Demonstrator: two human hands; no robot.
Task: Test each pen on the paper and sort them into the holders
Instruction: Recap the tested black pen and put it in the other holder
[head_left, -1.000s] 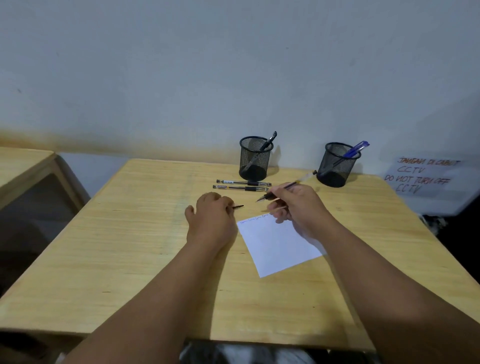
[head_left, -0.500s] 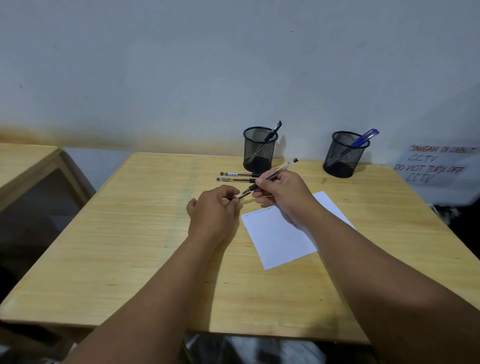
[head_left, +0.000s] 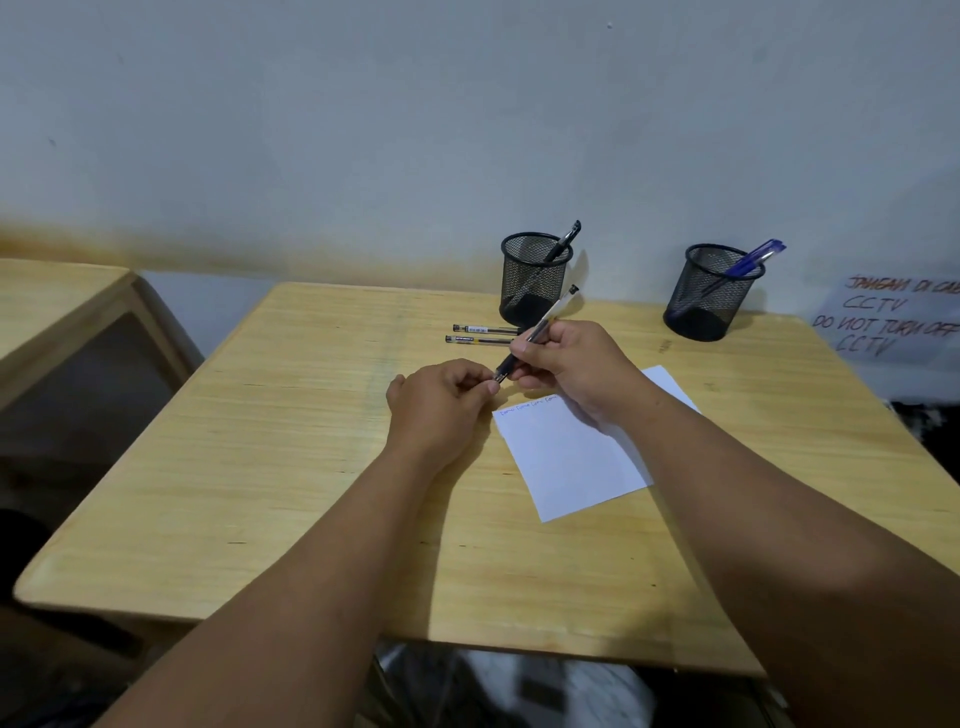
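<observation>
Right hand (head_left: 571, 364) closed around clear pen (head_left: 537, 332), tip slanted down toward left hand (head_left: 441, 402). Left hand's fingers pinched at that tip, apparently on a cap, too small to confirm. Both just left of the paper (head_left: 571, 457) on the surface (head_left: 291, 467). Beyond the paper: two loose pens (head_left: 480, 335), left holder (head_left: 535, 278), right holder (head_left: 714, 291).

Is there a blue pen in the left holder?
No, the left holder has a black pen; the blue pen is in the right holder.
</observation>
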